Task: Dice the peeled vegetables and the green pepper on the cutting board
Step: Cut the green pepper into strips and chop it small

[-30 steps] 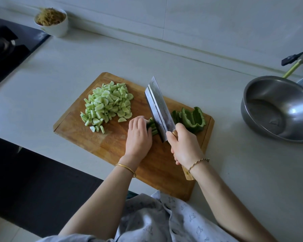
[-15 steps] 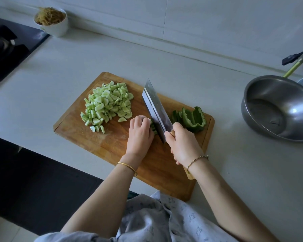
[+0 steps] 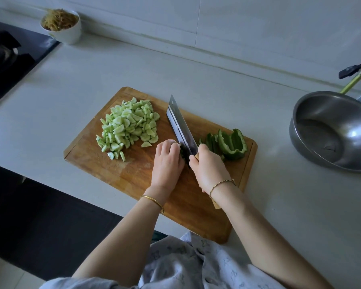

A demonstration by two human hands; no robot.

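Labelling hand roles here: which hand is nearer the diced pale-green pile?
Left. The left hand, holding pepper strips, sits just right of the diced pile; the right hand grips the cleaver handle beyond the blade.

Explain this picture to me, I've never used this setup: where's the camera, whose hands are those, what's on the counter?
No machine here: a person works with bare hands, and the one camera sits on their head, looking down. The right hand grips a knife by its handle. The left hand, fingers curled, holds pepper strips beside the blade on the cutting board. Left on the board lies a pile of diced pale vegetable; right, larger green pepper pieces. A steel bowl stands at right, a white bowl at the back left.
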